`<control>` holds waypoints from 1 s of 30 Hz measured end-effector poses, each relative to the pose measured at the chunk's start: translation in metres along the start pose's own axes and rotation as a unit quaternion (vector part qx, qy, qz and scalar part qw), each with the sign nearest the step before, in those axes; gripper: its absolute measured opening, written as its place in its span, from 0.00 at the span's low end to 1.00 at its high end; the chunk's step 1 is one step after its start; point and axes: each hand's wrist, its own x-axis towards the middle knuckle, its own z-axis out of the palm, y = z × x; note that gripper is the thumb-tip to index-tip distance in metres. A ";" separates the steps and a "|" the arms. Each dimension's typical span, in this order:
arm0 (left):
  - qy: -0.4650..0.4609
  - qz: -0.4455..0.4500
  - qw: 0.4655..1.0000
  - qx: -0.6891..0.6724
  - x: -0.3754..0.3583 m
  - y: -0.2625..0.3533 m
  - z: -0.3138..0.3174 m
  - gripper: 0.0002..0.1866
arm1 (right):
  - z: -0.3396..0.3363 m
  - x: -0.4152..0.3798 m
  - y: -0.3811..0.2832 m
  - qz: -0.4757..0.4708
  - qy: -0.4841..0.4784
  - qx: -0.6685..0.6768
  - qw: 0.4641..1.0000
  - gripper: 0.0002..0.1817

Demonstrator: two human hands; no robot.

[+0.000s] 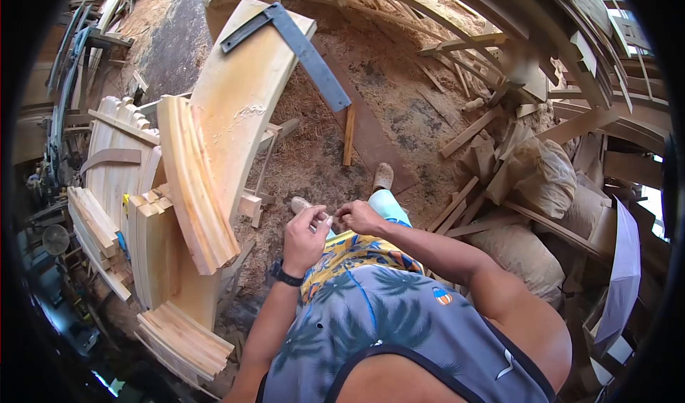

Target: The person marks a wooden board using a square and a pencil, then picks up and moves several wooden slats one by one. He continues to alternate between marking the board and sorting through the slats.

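Observation:
My left hand (303, 240), with a black watch on the wrist, and my right hand (360, 217) meet in front of my belly. The fingertips of both pinch a small pale object (323, 220); it is too small to tell what it is. To the left of the hands a curved moulded wooden piece (193, 185) lies across a long, wide curved board (242, 96). A steel framing square (300, 46) rests on the far end of that board.
Stacks of curved wooden parts (182, 339) and slats (114, 167) stand at the left. Sawdust and shavings (399, 96) cover the floor, with offcuts scattered about. Full sacks (542, 182) and loose timber crowd the right side. My feet (383, 177) stand below the hands.

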 end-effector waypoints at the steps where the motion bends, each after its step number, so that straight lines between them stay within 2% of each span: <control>1: -0.005 -0.003 1.000 0.007 0.016 -0.018 0.027 0.15 | -0.017 0.004 0.033 0.011 0.025 -0.027 0.999 0.18; 3: -0.124 -0.019 0.987 0.098 0.054 -0.063 0.075 0.19 | -0.054 0.007 0.086 0.063 0.068 -0.097 0.991 0.19; 4: -0.130 -0.020 0.986 0.106 0.076 -0.081 0.097 0.19 | -0.071 0.005 0.108 0.080 0.107 -0.101 0.986 0.18; 6: -0.259 -0.090 0.945 0.180 0.115 -0.121 0.141 0.21 | -0.093 -0.001 0.150 0.115 0.150 -0.084 0.978 0.17; 9: -0.311 -0.108 0.926 0.185 0.182 -0.205 0.197 0.22 | -0.101 0.002 0.202 0.147 0.153 -0.019 0.977 0.18; 11: -0.321 -0.113 0.904 0.260 0.234 -0.264 0.227 0.21 | -0.082 0.005 0.236 0.079 0.193 -0.012 0.978 0.21; 12: -0.305 -0.122 0.895 0.303 0.260 -0.282 0.241 0.19 | -0.068 0.008 0.250 0.087 0.184 0.002 0.979 0.21; 14: -0.276 -0.135 0.886 0.348 0.309 -0.333 0.271 0.17 | -0.037 0.011 0.271 0.004 0.224 0.037 0.974 0.29; 15: -0.258 -0.138 0.890 0.349 0.331 -0.364 0.288 0.16 | -0.033 0.011 0.270 0.021 0.221 0.053 0.974 0.29; 17: -0.295 -0.117 0.871 0.374 0.373 -0.399 0.314 0.16 | -0.042 0.014 0.262 0.009 0.234 -0.038 0.971 0.34; 19: -0.366 -0.113 0.785 0.487 0.416 -0.408 0.337 0.18 | -0.039 0.019 0.280 0.029 0.250 -0.011 0.968 0.35; 21: -0.343 -0.128 0.752 0.549 0.452 -0.448 0.359 0.20 | -0.044 0.020 0.289 0.050 0.263 -0.006 0.964 0.35; 23: -0.252 -0.218 0.803 0.494 0.487 -0.477 0.379 0.21 | -0.046 0.020 0.289 0.069 0.252 -0.021 0.965 0.35; 25: -0.209 -0.201 0.830 0.476 0.531 -0.586 0.395 0.24 | -0.049 0.019 0.289 0.065 0.260 -0.015 0.963 0.34; 27: -0.130 -0.289 0.852 0.417 0.533 -0.533 0.407 0.27 | -0.051 0.022 0.291 0.064 0.274 -0.014 0.960 0.32; 30: -0.117 -0.274 0.836 0.461 0.540 -0.521 0.424 0.28 | -0.054 0.023 0.290 0.063 0.280 -0.003 0.958 0.31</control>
